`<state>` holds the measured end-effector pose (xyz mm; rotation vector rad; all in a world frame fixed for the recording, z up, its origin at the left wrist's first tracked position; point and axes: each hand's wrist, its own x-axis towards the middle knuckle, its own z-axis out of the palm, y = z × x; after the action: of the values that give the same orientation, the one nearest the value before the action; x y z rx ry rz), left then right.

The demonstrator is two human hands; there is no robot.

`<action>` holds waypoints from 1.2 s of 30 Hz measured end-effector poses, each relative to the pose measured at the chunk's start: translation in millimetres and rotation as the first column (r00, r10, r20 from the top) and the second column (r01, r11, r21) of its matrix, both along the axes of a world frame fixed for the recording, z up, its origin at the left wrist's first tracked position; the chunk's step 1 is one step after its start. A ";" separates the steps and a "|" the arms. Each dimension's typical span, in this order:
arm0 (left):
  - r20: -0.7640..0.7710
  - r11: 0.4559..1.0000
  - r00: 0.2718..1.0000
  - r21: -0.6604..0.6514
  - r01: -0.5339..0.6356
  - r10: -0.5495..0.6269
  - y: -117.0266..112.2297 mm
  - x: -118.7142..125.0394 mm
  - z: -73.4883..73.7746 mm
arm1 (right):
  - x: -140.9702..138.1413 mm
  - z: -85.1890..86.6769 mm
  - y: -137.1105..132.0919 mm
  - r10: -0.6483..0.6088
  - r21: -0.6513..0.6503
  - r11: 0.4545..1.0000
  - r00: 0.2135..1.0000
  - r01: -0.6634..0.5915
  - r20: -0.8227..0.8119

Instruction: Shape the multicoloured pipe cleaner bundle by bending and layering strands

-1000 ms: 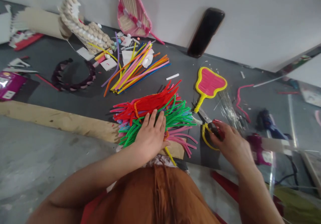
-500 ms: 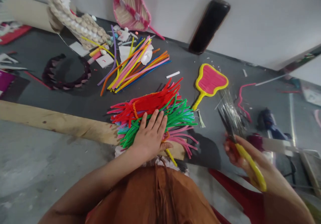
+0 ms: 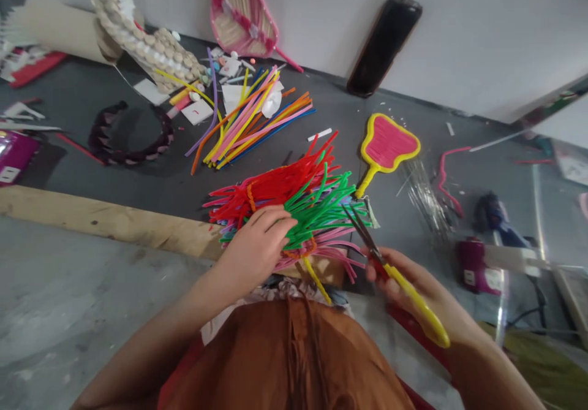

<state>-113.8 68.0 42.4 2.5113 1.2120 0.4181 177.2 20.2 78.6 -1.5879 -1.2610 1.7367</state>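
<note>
My left hand (image 3: 261, 238) is curled over a bundle of green pipe cleaners (image 3: 316, 214), its fingers closed on the bundle's left part. Red pipe cleaners (image 3: 280, 180), tied with an orange one, lie just behind. Pink pipe cleaners (image 3: 342, 247) stick out from beneath the green ones, towards my body. In my right hand (image 3: 404, 278) is a pair of scissors (image 3: 416, 296) with yellow handles. Their blades are slightly apart and point at the right-hand ends of the green bundle; whether they touch it I cannot tell.
A pink and yellow hand fan (image 3: 390, 143) lies behind the scissors, near thin clear strips (image 3: 427, 198). Loose coloured pipe cleaners (image 3: 248, 119) and a dark headband (image 3: 133, 134) are at the back left. A phone (image 3: 384, 45) leans on the wall.
My left hand has gone from lying flat on the green bundle to curling its fingers round it, shifting slightly left. My right hand has brought the scissors left to the bundle's ends.
</note>
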 end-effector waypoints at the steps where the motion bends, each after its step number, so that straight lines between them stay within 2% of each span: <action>1: -0.041 1.000 0.999 -0.013 0.019 -0.019 -2.0 0.1 5.2 | -1.1 -0.5 -3.3 0.034 -0.006 0.999 0.999 -0.034 0.000; 4: -0.264 0.999 0.964 -0.044 0.017 -0.028 -18.1 7.2 22.8 | -2.8 -4.4 -10.7 0.160 -0.019 0.987 0.987 -0.160 0.020; 6: -0.383 1.000 0.924 -0.023 -0.021 0.010 -32.5 13.9 34.5 | -0.7 -7.1 -14.6 0.186 -0.022 0.982 0.981 -0.186 0.056; 8: -0.418 0.999 0.908 -0.006 -0.040 0.034 -41.9 20.0 43.0 | 3.6 -9.0 -18.7 0.176 -0.015 0.984 0.980 -0.176 0.090; 10: -0.413 0.998 0.910 -0.046 -0.043 0.021 -41.6 25.3 45.7 | 8.3 -10.8 -23.2 0.175 -0.002 0.984 0.977 -0.176 0.117; 13: -0.415 0.983 0.910 -0.170 -0.071 -0.006 -25.9 32.0 38.0 | 14.3 -16.5 -30.4 0.214 0.047 0.972 0.953 -0.229 0.216; 16: -0.416 0.964 0.909 -0.236 -0.125 0.017 -7.6 37.1 22.4 | 20.5 -25.5 -34.9 0.242 0.102 0.946 0.876 -0.309 0.417; 18: -0.425 0.959 0.904 -0.233 -0.161 0.049 -0.1 38.7 13.2 | 26.1 -31.8 -34.2 0.197 0.176 0.917 0.790 -0.358 0.580; 21: -0.436 0.957 0.897 -0.225 -0.183 0.069 3.0 36.5 9.7 | 36.7 -39.4 -28.7 0.026 0.284 0.855 0.583 -0.433 0.812; 23: -0.441 0.956 0.894 -0.222 -0.191 0.076 -1.5 31.4 18.2 | 43.1 -42.6 -25.0 -0.060 0.311 0.827 0.477 -0.469 0.877; 25: -0.427 0.971 0.897 -0.141 -0.192 0.115 -12.7 24.6 36.8 | 46.7 -44.1 -23.4 -0.070 0.327 0.799 0.462 -0.504 0.884; 27: -0.347 0.984 0.920 0.056 -0.172 0.180 -28.7 18.5 61.7 | 47.0 -44.3 -23.6 -0.046 0.329 0.766 0.463 -0.552 0.885; 29: -0.188 0.956 0.962 0.256 -0.147 0.198 -43.5 16.0 83.9 | 44.6 -43.7 -24.3 -0.025 0.302 0.745 0.427 -0.595 0.904; 31: -0.093 0.959 0.985 0.258 -0.114 0.142 -50.7 18.4 92.9 | 41.5 -43.3 -24.6 -0.016 0.289 0.735 0.410 -0.614 0.912; 33: -0.089 0.982 0.989 0.158 -0.102 0.117 -47.1 24.4 83.4 | 39.2 -43.7 -25.1 -0.014 0.302 0.729 0.428 -0.614 0.903; 36: -0.183 0.987 0.972 -0.032 -0.155 0.147 -27.2 33.4 45.7 | 38.9 -45.9 -27.9 -0.018 0.331 0.732 0.469 -0.596 0.883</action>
<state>-80.5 40.8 88.1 2.4699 1.4705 0.1992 216.1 -7.7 32.7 -1.8683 -2.4127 0.3723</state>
